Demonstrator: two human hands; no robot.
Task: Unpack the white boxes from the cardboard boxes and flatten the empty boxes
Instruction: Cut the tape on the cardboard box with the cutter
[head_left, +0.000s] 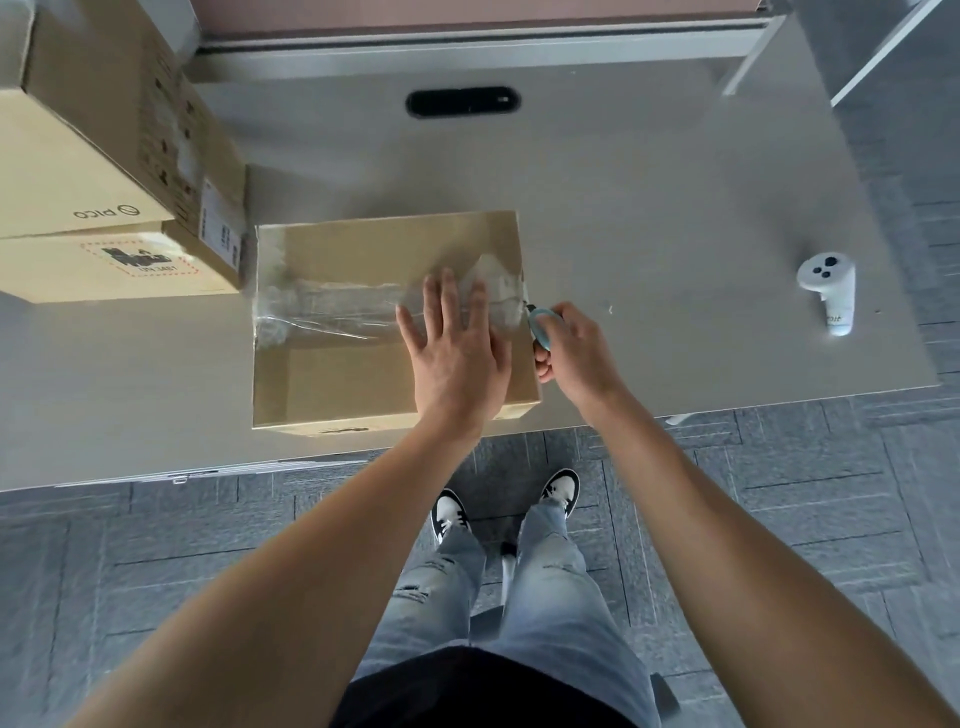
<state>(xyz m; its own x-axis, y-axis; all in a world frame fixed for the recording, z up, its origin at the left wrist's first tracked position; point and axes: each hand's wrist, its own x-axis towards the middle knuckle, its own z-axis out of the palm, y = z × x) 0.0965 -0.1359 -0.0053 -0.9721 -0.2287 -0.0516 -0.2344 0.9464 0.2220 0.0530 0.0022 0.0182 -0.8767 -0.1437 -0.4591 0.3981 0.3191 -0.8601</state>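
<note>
Near the worktop's front edge sits a taped box; left hand presses flat on it, right hand holds a cutter at the tape's end. Nothing unpacked yet; stacked boxes wait at the left edge

Both forearms bare, reaching forward from the bottom of the head view, converging toward the middle.

Left hand: palm down, fingers straight and spread, thumb out to the left. Lies flat, pressing down on what's under it. Wrist roughly straight, in line with the forearm.

Right hand: just beside the left, to its right, not touching it. Fingers curled into a closed grip around a small teal cutter, back of the hand up, knuckles toward the left hand. Wrist bent slightly inward. Cutter tip pokes out from the top of the fist.

Legs in light jeans, standing, feet slightly apart.
</note>
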